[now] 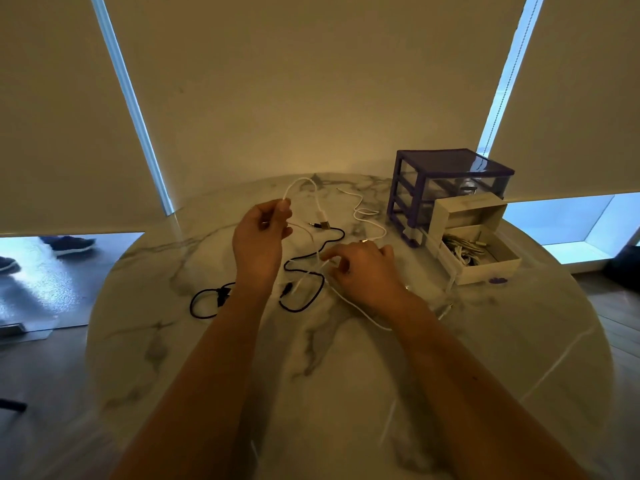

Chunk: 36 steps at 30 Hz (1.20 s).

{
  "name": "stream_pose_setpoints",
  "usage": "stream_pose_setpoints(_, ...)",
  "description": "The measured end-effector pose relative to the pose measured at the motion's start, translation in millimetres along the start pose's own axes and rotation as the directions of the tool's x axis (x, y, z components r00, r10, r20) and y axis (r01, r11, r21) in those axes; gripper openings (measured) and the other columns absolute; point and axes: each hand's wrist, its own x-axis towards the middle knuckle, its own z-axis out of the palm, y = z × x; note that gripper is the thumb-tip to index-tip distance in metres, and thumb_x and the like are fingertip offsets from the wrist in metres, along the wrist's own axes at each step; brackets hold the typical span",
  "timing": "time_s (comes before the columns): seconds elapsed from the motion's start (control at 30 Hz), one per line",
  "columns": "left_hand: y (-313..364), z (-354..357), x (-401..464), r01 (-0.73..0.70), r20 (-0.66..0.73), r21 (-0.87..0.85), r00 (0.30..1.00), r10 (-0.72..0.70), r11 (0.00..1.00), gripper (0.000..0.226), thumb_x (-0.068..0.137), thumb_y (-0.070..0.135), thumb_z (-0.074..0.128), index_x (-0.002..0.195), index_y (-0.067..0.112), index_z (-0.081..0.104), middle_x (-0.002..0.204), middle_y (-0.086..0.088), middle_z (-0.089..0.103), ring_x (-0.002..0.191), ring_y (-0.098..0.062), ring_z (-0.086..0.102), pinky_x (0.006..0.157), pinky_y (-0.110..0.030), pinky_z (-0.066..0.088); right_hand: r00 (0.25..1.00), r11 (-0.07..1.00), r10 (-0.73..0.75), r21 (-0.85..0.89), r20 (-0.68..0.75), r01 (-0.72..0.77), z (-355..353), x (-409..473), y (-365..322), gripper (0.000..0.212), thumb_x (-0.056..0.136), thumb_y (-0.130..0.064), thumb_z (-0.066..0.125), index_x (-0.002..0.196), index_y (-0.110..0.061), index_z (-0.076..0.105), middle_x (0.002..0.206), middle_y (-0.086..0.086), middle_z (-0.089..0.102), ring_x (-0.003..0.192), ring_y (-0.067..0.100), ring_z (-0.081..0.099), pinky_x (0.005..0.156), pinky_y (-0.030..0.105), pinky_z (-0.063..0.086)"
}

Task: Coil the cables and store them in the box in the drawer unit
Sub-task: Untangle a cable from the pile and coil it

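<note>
My left hand (261, 230) is raised above the round marble table (214, 358) and pinches a white cable (306, 183) that arches up from its fingertips. My right hand (360, 268) is lower, near the table, its fingers curled round a lower stretch of the same white cable. A black cable (304, 268) snakes loose on the table between and below my hands. A second white cable (372, 220) lies toward the drawer unit. The purple drawer unit (446, 188) stands at the back right. In front of it sits an open white box (485, 258) holding coiled white cables.
The table's curved edge runs close on both sides, with wood floor beyond. Beige window blinds hang behind the table. A person's shoes (69, 244) show on the floor at the far left.
</note>
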Motion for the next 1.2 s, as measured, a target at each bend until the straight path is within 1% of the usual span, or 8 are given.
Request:
stream_pose_setpoints(0.3, 4.5, -6.7, 22.0, 0.046, -0.088, -0.156, 0.994, -0.06, 0.987, 0.017, 0.094, 0.021, 0.061, 0.104, 0.01, 0.068, 0.091, -0.004, 0.068, 0.073, -0.006, 0.062, 0.07, -0.017, 0.053, 0.998, 0.978, 0.063, 0.2, -0.029, -0.056, -1.2, 2.8, 6.6, 0.014, 0.084, -0.024, 0.059, 0.089, -0.017, 0.07, 0.087, 0.001, 0.069, 0.084, 0.02, 0.061, 0.075, 0.034, 0.05)
stream_pose_setpoints(0.43, 20.8, -4.2, 43.6, -0.011, -0.066, -0.098, 0.998, 0.004, 0.995, 0.015, 0.093, 0.022, 0.062, 0.1, 0.011, 0.069, 0.086, -0.001, 0.068, 0.068, -0.003, 0.061, 0.072, -0.021, 0.055, 0.988, 0.93, 0.153, 0.341, -0.02, -0.137, 0.9, 6.0, 3.0, 0.008, 0.085, -0.022, 0.067, 0.087, -0.014, 0.069, 0.083, 0.0, 0.064, 0.07, 0.01, 0.057, 0.061, 0.019, 0.043)
stream_pose_setpoints(0.5, 30.8, -0.4, 52.5, -0.046, -0.013, -0.019, 0.999, 0.045, 0.999, 0.015, 0.094, 0.023, 0.061, 0.101, 0.013, 0.069, 0.086, 0.002, 0.068, 0.069, -0.004, 0.061, 0.073, -0.022, 0.056, 0.963, 0.81, 0.27, 0.542, -0.006, -0.224, 1.2, 6.6, -1.5, 0.011, 0.085, -0.008, 0.067, 0.093, -0.015, 0.069, 0.085, 0.001, 0.064, 0.069, 0.006, 0.057, 0.059, 0.011, 0.045)
stream_pose_setpoints(0.6, 38.3, 3.9, 58.8, -0.081, 0.066, 0.121, 0.995, 0.074, 0.989, 0.019, 0.096, 0.025, 0.058, 0.107, 0.013, 0.068, 0.086, 0.005, 0.067, 0.071, -0.005, 0.059, 0.07, -0.021, 0.053, 0.922, 0.52, 0.382, 0.811, 0.061, -0.269, -1.9, 6.6, -4.2, 0.029, 0.081, 0.007, 0.066, 0.104, -0.009, 0.062, 0.09, 0.008, 0.067, 0.079, 0.016, 0.064, 0.072, 0.022, 0.054)
stream_pose_setpoints(0.87, 9.5, 2.9, 42.9, 0.108, 0.026, 0.24, 0.993, -0.118, 0.965, 0.027, 0.101, 0.028, 0.044, 0.118, 0.009, 0.049, 0.082, -0.001, 0.059, 0.068, -0.011, 0.058, 0.061, -0.027, 0.048, 0.862, 0.044, 0.452, 0.959, 0.23, -0.279, -10.3, 7.2, 4.1, 0.062, 0.079, 0.02, 0.058, 0.132, -0.007, 0.041, 0.083, 0.01, 0.063, 0.074, 0.022, 0.065, 0.068, 0.031, 0.057)
stream_pose_setpoints(0.97, -10.1, 4.4, 30.5, 0.072, 0.129, 0.424, 0.982, -0.139, 0.903, 0.027, 0.101, 0.03, 0.042, 0.112, 0.01, 0.056, 0.088, -0.003, 0.058, 0.079, -0.021, 0.06, 0.074, -0.039, 0.054, 0.873, 0.067, 0.423, 0.953, 0.242, -0.297, -9.7, 7.0, 5.8, 0.064, 0.08, 0.018, 0.058, 0.136, -0.008, 0.043, 0.081, 0.008, 0.065, 0.078, 0.024, 0.067, 0.077, 0.034, 0.057)
stream_pose_setpoints(1.07, -21.7, 5.9, 21.3, -0.042, 0.241, 0.639, 0.959, -0.148, 0.768, 0.026, 0.1, 0.028, 0.04, 0.104, 0.018, 0.064, 0.101, -0.002, 0.059, 0.094, -0.024, 0.058, 0.078, -0.032, 0.043, 0.899, 0.161, 0.403, 0.954, 0.171, -0.254, -12.9, 6.0, 7.0, 0.057, 0.08, 0.018, 0.057, 0.128, -0.01, 0.052, 0.082, 0.008, 0.063, 0.082, 0.023, 0.066, 0.077, 0.033, 0.057)
stream_pose_setpoints(1.2, -28.5, 5.0, 11.9, -0.053, 0.296, 0.662, 0.935, -0.195, 0.748, 0.012, 0.092, 0.023, 0.055, 0.101, 0.027, 0.062, 0.102, 0.002, 0.064, 0.088, -0.014, 0.059, 0.072, -0.028, 0.044, 0.926, 0.43, 0.376, 0.879, 0.032, -0.206, -13.8, 6.3, 7.2, 0.043, 0.086, 0.011, 0.053, 0.118, -0.017, 0.059, 0.083, 0.004, 0.058, 0.077, 0.013, 0.06, 0.067, 0.024, 0.054)
